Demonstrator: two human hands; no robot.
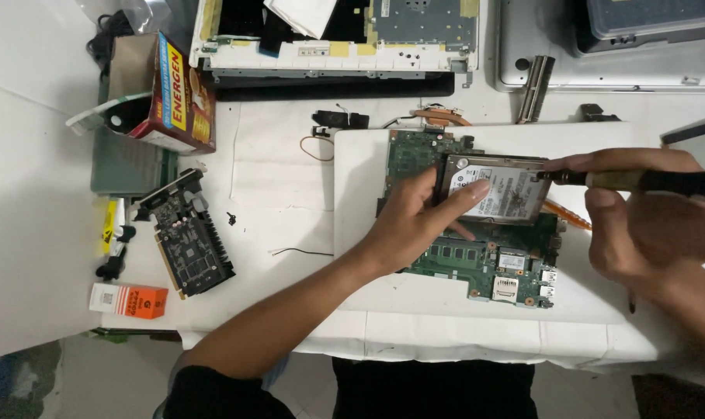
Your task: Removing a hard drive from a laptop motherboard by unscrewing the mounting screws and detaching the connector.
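Head view, read from the left edge: a small orange box (127, 299) lies near the table's (290, 186) front-left corner, with a black graphics card (188, 237) just beside it, angled. Above them an opened red carton (166, 93) lies tipped on its side. Between the card and the white board (360, 194) is a bare strip of table, crossed only by a thin black wire (298, 251) and a tiny dark part (230, 219).

At the back edge an opened laptop chassis (337, 39) spans the middle, cut off by the top of the frame.

The left hand (411, 225) reaches in from below, fingers spread and pressing flat on the silver hard drive (496, 186), which lies on the green circuit board (477, 256) atop the white board. The thumb side covers the drive's left edge, so how it sits there cannot be told.

The right hand (647, 225) is closed around a dark-handled screwdriver (640, 181), its tip touching the drive's right edge. The handle's far end runs out of frame. Whatever the tip meets is too small to make out.

Behind it, a metal hinge (537, 87) stands against a grey lid (601, 70).
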